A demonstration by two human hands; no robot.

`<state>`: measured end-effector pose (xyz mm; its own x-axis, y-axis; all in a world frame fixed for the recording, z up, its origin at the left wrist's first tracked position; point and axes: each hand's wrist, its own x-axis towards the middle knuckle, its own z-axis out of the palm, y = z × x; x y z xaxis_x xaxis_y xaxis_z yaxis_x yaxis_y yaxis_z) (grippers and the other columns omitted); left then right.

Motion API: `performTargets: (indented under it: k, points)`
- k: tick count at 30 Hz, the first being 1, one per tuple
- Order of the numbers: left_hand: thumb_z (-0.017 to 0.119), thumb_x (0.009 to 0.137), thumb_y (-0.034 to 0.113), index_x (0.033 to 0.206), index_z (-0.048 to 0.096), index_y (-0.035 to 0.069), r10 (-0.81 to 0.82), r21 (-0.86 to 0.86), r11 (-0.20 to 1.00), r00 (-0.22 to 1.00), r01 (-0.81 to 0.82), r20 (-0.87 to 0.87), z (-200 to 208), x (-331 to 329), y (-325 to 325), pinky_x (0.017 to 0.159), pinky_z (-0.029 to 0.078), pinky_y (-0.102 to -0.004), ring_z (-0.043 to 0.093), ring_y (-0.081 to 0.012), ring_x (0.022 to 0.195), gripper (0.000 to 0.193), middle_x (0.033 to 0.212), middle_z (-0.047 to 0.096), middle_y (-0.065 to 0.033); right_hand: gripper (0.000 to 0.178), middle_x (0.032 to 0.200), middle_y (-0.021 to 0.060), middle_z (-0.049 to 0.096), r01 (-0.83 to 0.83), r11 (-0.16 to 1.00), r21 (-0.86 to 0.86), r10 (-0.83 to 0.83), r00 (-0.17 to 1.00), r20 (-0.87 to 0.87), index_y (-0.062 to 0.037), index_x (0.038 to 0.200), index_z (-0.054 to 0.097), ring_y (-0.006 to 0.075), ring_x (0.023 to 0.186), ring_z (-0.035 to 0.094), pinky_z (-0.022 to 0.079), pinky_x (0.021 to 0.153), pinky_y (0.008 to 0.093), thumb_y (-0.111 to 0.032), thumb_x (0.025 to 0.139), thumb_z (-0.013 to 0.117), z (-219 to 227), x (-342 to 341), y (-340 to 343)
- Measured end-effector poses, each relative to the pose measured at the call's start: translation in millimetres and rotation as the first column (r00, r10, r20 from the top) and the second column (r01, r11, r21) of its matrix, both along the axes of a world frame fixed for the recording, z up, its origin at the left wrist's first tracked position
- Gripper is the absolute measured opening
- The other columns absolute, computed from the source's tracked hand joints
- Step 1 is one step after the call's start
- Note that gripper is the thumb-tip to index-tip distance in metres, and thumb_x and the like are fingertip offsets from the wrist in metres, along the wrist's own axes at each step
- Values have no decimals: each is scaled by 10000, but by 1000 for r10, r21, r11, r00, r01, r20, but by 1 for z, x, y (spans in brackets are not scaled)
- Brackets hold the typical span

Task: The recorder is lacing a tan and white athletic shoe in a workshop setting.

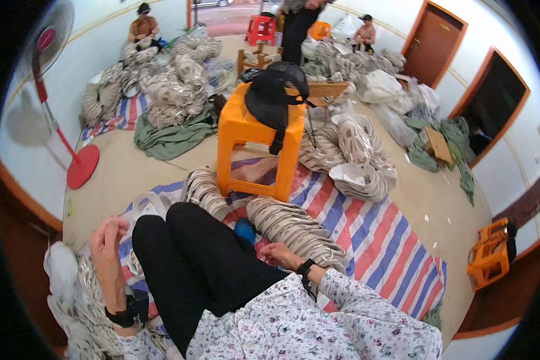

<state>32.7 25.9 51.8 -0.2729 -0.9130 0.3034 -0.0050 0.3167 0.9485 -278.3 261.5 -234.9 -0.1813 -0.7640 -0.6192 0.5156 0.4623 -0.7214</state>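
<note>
My left hand (109,235) is raised beside my left knee, fingers bent together. Whatever they hold, if anything, is too small to make out. Below that forearm lies a pile of beige slotted pieces (84,300) that look like shoe uppers. My right hand (278,254) is low by my right thigh, its fingers closed in a pinch; I cannot see what is in them. Right beside it runs a long nested row of the same beige slotted pieces (294,225). A shorter nested stack (205,191) stands beyond my knees. Something blue (245,230) shows between my legs and the row.
An orange stool (261,129) with a black cap (276,96) on it stands ahead on a striped sheet (378,240). Heaps of beige pieces (177,90) lie beyond. A red-based fan (83,167) stands left, another orange stool (487,255) right. Other people are at the back.
</note>
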Motion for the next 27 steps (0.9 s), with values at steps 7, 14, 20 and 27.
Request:
performTargets:
  k: [7, 14, 20, 27]
  points:
    - [627, 882, 305, 839, 718, 75, -546, -523, 695, 835, 493, 61, 139, -31, 140, 729, 525, -375, 647, -209, 666, 251, 768, 706, -53, 126, 751, -30, 630, -283, 943, -176, 134, 806, -577, -60, 932, 726, 69, 659, 540, 417, 592, 223, -174, 927, 672, -13, 23, -12]
    - [608, 922, 261, 994, 727, 8, -666, -621, 684, 676, 384, -316, 163, -74, 135, 479, 363, -280, 476, -138, 514, 289, 621, 527, -50, 132, 794, -39, 663, -116, 993, 27, 114, 866, -487, -60, 943, 728, 57, 680, 538, 422, 623, 216, -180, 926, 677, -158, -39, 8]
    - [628, 845, 216, 1038, 726, 110, -387, -606, 785, 863, 125, -324, 142, -71, 122, 499, 374, -259, 451, -122, 534, 241, 654, 457, -25, 126, 791, -23, 666, -245, 965, 87, 255, 821, -511, -61, 930, 722, 61, 654, 535, 425, 593, 220, -176, 923, 672, -125, -3, 37]
    - [652, 756, 164, 1090, 724, 229, -155, -611, 790, 947, -51, -280, 137, -111, 162, 523, 387, -235, 422, -104, 557, 348, 692, 375, 3, 133, 794, -13, 668, -359, 895, 265, 443, 787, -429, -61, 929, 718, 72, 662, 549, 434, 599, 222, -184, 925, 667, -112, 29, 110]
